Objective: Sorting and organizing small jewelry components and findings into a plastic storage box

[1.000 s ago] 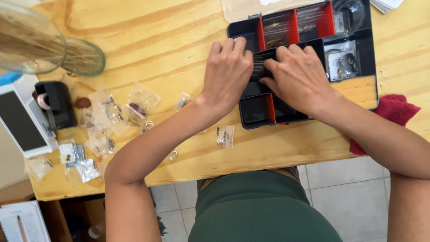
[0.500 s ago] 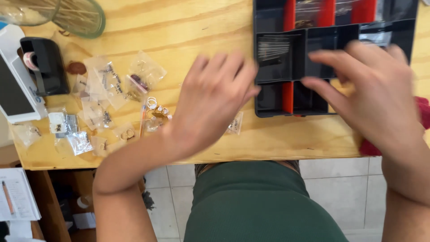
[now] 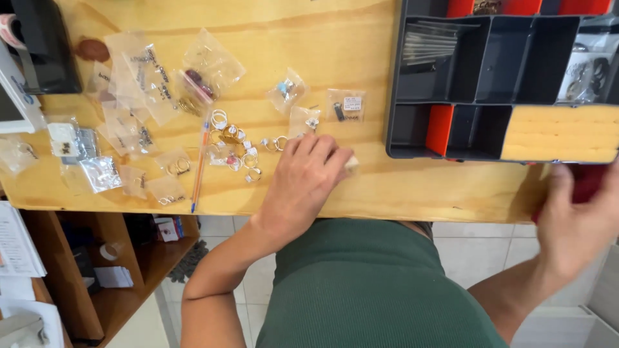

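My left hand (image 3: 304, 177) lies palm down on the wooden table (image 3: 335, 58) near its front edge. Its bent fingers cover a small clear bag (image 3: 351, 163), of which only one corner shows. Loose gold and silver rings (image 3: 233, 147) lie just left of that hand. My right hand (image 3: 577, 222) is blurred at the right edge, below the table's front edge, fingers apart and holding nothing. It is next to a red cloth (image 3: 588, 182). A black organizer box (image 3: 412, 153) with red dividers stands at the back right, between the two hands.
Several small clear bags (image 3: 138, 84) of jewellery parts are spread over the table's left half. An orange pen (image 3: 199, 169) lies among them. A black device (image 3: 42, 48) and a white device (image 3: 11, 109) sit at the far left. A low wooden shelf (image 3: 151, 254) stands under the table.
Both hands have left the organizer box. My left hand came down onto the small bag near the table's front edge; my right hand swung off to the right. The view has shifted left.
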